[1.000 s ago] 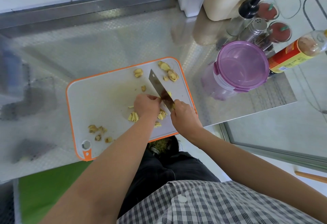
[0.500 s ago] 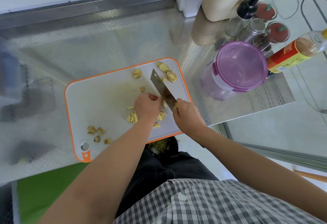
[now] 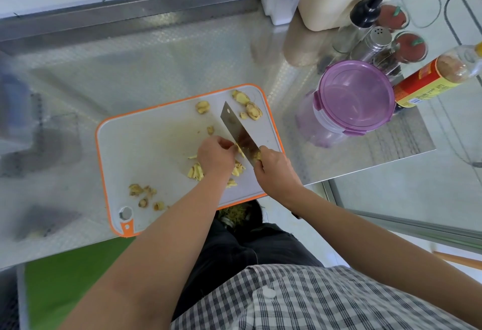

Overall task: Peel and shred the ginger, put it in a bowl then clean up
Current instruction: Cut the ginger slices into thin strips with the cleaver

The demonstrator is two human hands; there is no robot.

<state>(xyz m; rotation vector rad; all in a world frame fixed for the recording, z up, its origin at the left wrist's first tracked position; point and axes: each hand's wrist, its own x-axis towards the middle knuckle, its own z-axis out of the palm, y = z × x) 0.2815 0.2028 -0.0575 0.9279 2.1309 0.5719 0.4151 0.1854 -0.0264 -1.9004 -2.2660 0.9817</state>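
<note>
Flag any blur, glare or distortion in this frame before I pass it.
Head view: cutting board, cleaver, ginger, left hand and right hand are sharp. Head view: the left strip of the steel table is smeared into grey blotches, unreadable. Head view: the tabletop mirrors the cream basket as soft glare, and wide-angle distortion skews the back rail.

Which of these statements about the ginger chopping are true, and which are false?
1. The right hand grips the knife. True.
2. The purple lid lies off its container. False: it sits on top of the container.
3. Cut ginger lies on the cutting board. True.
4. The left hand is off the cutting board. False: it is over the board, fingers curled on ginger right beside the blade.
</note>
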